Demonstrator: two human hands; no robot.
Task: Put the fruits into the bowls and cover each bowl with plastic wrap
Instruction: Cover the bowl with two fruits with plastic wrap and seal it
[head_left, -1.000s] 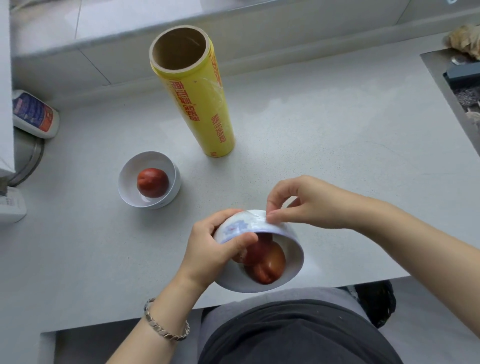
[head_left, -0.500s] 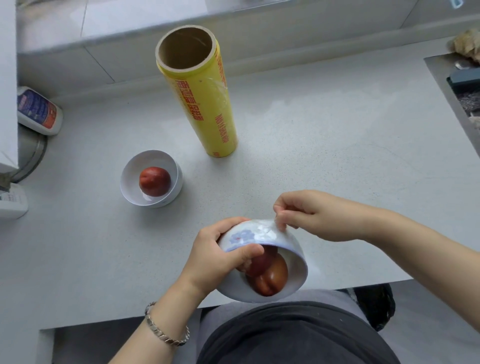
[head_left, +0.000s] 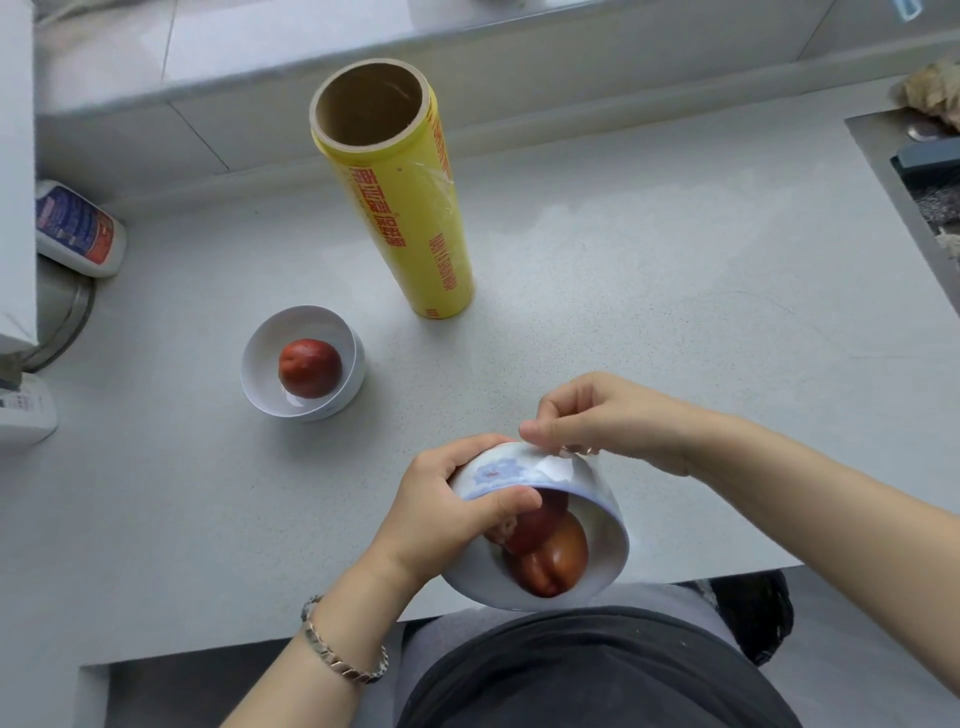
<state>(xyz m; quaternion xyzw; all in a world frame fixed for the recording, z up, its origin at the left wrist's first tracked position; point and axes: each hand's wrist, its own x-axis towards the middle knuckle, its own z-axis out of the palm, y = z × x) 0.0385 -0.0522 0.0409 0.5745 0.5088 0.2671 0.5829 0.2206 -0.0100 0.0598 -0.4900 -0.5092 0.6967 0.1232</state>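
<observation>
My left hand (head_left: 441, 512) grips a white bowl with blue flowers (head_left: 597, 525), tipped toward me at the counter's front edge. Red-brown fruits (head_left: 553, 553) lie inside it under clear wrap. My right hand (head_left: 608, 423) pinches the wrap edge against the bowl's outer wall near the base. A second white bowl (head_left: 265, 348) stands upright to the left with one red fruit (head_left: 310, 368) in it; no wrap shows over it. The yellow roll of plastic wrap (head_left: 410, 208) stands on end behind them.
The grey counter (head_left: 649, 291) runs back to a raised ledge. A white bottle with a blue-red label (head_left: 78, 231) lies at the left beside a metal rim. A sink (head_left: 930, 182) sits at the right edge, with a crumpled cloth behind it.
My right hand slid a little lower and toward me along the tipped bowl's outer wall, pressing the wrap down. My left hand keeps its grip; the bowl moved slightly nearer.
</observation>
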